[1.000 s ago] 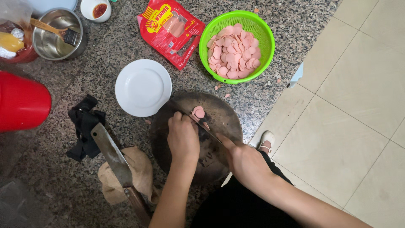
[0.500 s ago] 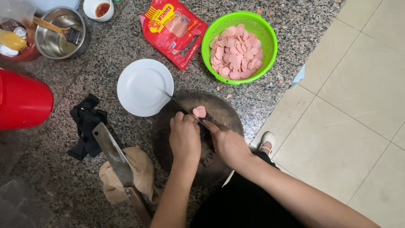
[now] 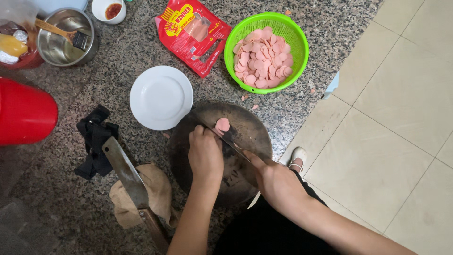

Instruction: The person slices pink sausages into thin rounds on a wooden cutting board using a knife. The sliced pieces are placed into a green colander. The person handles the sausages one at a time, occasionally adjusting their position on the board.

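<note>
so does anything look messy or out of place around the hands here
A few pink scraps lie loose on the granite between the green basket and the round board. A big cleaver also rests on a crumpled brown cloth, handle toward the person. Otherwise tidy.

You look through a single head-worn camera, aimed almost straight down from above your own arms. It sits fairly close: your left hand (image 3: 205, 156) and right hand (image 3: 278, 184) fill the lower middle, over the round dark wooden chopping board (image 3: 245, 141). The speckled grey granite surface (image 3: 118, 52) takes the left and top, the beige tiled floor (image 3: 401, 118) the right. No second view overlaps it.
</note>
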